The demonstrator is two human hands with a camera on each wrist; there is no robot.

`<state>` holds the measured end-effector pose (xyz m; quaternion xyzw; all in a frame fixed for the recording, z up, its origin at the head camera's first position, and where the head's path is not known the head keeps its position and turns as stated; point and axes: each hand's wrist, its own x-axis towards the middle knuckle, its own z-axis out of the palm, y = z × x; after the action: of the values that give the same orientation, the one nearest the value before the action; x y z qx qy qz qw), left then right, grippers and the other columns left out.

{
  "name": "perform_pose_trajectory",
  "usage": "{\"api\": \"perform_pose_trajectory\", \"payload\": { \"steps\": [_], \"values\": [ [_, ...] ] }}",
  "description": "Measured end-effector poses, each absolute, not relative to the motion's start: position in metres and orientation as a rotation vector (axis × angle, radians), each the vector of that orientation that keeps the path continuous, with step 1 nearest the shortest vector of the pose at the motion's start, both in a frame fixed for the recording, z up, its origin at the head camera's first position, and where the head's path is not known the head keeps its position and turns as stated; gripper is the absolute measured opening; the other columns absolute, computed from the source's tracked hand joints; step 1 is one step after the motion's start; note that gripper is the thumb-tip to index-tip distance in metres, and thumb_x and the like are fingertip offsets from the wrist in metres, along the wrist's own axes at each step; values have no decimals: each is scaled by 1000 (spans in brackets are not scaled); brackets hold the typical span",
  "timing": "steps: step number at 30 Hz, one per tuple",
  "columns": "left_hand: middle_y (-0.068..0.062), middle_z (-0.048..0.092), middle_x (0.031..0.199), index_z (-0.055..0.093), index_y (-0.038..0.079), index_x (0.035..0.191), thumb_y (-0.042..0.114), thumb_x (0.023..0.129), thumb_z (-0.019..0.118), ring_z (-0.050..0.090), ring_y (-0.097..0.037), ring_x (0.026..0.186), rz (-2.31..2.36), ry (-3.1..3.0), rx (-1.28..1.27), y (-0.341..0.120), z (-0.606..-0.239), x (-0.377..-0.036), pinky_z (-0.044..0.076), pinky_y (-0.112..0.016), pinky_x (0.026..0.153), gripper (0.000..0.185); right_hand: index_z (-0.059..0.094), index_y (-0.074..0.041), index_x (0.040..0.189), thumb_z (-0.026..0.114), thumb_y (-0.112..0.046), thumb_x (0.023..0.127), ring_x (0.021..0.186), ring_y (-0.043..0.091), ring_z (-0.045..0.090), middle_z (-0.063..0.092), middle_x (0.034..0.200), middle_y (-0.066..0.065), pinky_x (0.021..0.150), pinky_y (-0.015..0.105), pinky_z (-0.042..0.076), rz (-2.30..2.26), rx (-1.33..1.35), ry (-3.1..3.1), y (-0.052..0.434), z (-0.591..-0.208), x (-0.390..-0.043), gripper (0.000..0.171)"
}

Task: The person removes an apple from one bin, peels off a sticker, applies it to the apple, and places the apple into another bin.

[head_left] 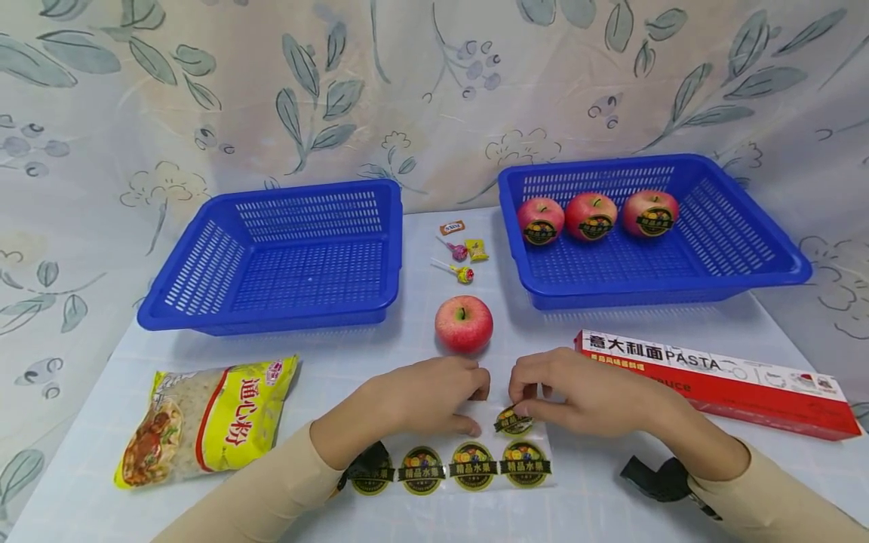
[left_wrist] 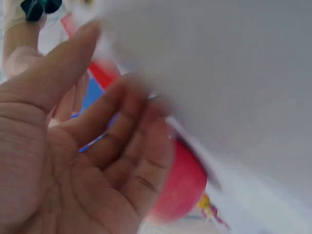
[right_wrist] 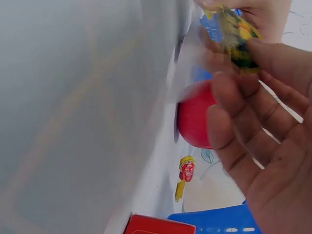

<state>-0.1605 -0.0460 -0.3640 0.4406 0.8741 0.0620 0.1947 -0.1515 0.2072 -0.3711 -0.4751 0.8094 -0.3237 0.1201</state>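
A clear sheet of round black-and-gold fruit stickers [head_left: 474, 465] lies on the table in front of the person. The left hand [head_left: 434, 400] holds the sheet at its upper edge, thumb on top and fingers bent; in the left wrist view the fingertips of this left hand [left_wrist: 112, 141] are blurred. Between thumb and forefinger, the right hand [head_left: 584, 392] pinches one sticker [head_left: 514, 421], tilted up at the sheet's upper right corner. That sticker [right_wrist: 241, 41] looks bent in the right wrist view. Just beyond the hands sits a red apple [head_left: 464, 324], with no sticker visible on it.
Three stickered apples [head_left: 591, 216] stand in the right blue basket [head_left: 631, 290]. Another blue basket [head_left: 271, 320] is at the left. Small candies and lollipops [head_left: 465, 274] lie between them. A macaroni bag [head_left: 210, 418] is at left, a red pasta box [head_left: 720, 385] at right.
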Motion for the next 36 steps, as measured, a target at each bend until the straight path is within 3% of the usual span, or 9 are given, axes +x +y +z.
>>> {"api": "perform_pose_trajectory", "payload": {
  "steps": [6, 15, 22, 24, 30, 36],
  "values": [
    [5, 63, 106, 64, 13, 118, 36, 93, 77, 59, -9, 96, 411, 2461, 1180, -64, -354, -165, 51, -24, 92, 37, 67, -28, 101, 67, -20, 101, 80, -2, 58, 66, 92, -20, 65, 24, 53, -1000, -1426, 2493, 202, -368, -159, 8],
    [8, 69, 95, 68, 14, 104, 16, 99, 67, 63, -5, 90, 855, 2568, 1364, -75, -357, -173, 55, -24, 82, 5, 70, -25, 100, 73, -16, 97, 79, 0, 60, 65, 86, -19, 63, 26, 54, -1049, -1374, 2555, 180, -365, -174, 10],
    [5, 58, 95, 71, 17, 92, 16, 96, 70, 53, -13, 89, 856, 2852, 1300, -80, -361, -173, 48, -26, 78, 3, 68, -21, 99, 75, -11, 94, 83, 2, 60, 64, 92, -16, 65, 29, 54, -1072, -1420, 2664, 170, -365, -184, 13],
    [2, 56, 100, 71, 17, 90, 15, 94, 73, 51, -14, 91, 858, 2906, 1278, -80, -362, -175, 46, -28, 78, 4, 67, -19, 96, 75, -9, 94, 88, 6, 59, 61, 98, -12, 70, 30, 54, -1052, -1463, 2714, 168, -366, -187, 13],
    [-7, 58, 124, 70, 18, 88, 16, 93, 71, 56, -19, 101, 788, 2979, 1234, -79, -367, -181, 50, -32, 86, 6, 66, -19, 91, 74, -13, 95, 115, 20, 55, 60, 117, -1, 99, 44, 49, -940, -1411, 2856, 162, -370, -191, 11],
    [-9, 63, 127, 71, 15, 90, 15, 95, 68, 64, -22, 107, 745, 3024, 1164, -76, -369, -184, 55, -33, 86, 6, 67, -18, 90, 75, -12, 94, 109, 22, 58, 64, 112, 0, 96, 44, 50, -899, -1370, 2910, 156, -371, -196, 10]
  ]
}}
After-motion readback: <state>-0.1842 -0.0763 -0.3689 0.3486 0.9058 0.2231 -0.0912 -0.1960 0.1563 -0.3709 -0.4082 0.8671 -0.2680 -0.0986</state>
